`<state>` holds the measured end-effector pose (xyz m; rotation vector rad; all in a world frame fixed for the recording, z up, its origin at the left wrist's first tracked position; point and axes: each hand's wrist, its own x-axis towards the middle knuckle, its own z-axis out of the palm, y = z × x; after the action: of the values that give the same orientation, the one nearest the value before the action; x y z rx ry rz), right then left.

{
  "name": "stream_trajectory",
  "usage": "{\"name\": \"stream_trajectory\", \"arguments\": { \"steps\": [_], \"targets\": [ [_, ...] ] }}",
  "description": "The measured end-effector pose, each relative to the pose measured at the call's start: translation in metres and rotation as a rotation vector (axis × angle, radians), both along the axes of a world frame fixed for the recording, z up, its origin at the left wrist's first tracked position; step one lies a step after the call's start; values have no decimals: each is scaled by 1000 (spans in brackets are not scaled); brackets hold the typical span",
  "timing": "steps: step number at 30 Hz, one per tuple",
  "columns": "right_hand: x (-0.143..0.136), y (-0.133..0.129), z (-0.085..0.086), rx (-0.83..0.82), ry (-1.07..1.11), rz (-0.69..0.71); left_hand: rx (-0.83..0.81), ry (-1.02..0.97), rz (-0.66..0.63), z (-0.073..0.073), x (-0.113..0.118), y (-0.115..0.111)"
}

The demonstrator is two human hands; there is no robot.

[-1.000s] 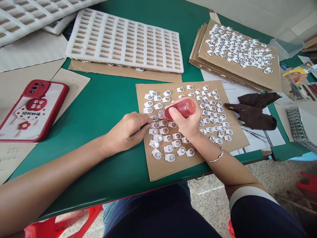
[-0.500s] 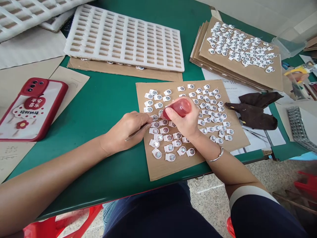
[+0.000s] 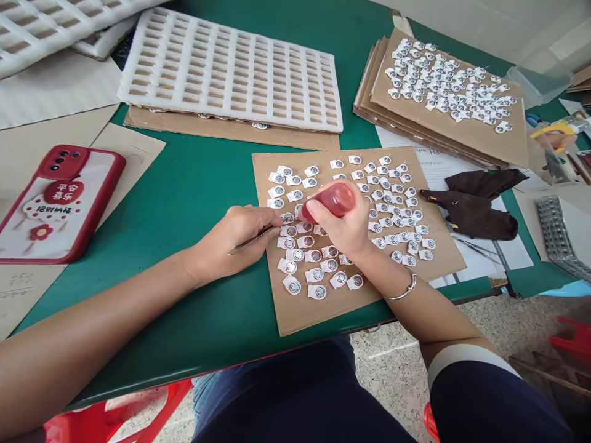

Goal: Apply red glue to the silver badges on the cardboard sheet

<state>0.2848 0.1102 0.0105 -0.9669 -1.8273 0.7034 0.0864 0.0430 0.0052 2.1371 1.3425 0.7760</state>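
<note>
A brown cardboard sheet (image 3: 295, 317) lies on the green table, bearing several rows of small white tags with round silver-and-dark pieces (image 3: 316, 291). My left hand (image 3: 235, 240) is closed on thin metal tweezers (image 3: 252, 240) at the sheet's left edge, its fingertips beside a tag. Over the middle of the sheet, my right hand (image 3: 344, 224) wraps round a translucent red squeeze bottle (image 3: 333, 200), tilted down to the left. The bottle's tip is hard to make out near the tags, and the hand hides some of them.
White foam grid trays (image 3: 231, 71) lie at the back left. A red-framed phone (image 3: 58, 203) rests at the left. Stacked cardboard sheets with more tags (image 3: 462, 132) stand at the back right, near a dark brown cloth (image 3: 482, 209), another pair of tweezers and papers.
My left hand has shifted very slightly left, and the tweezers lie at a slightly flatter angle. My right hand keeps the bottle in almost the same place.
</note>
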Motion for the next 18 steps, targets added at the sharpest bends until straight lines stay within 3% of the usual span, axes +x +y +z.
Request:
{"name": "stream_trajectory", "arguments": {
  "steps": [7,18],
  "targets": [
    [-1,-1,0,-1,-3,12,-63,-38,57,-5,-3,2],
    [-3,-3,1,-3,-11,32,-183,-71,92,0,-3,6]
  ]
}}
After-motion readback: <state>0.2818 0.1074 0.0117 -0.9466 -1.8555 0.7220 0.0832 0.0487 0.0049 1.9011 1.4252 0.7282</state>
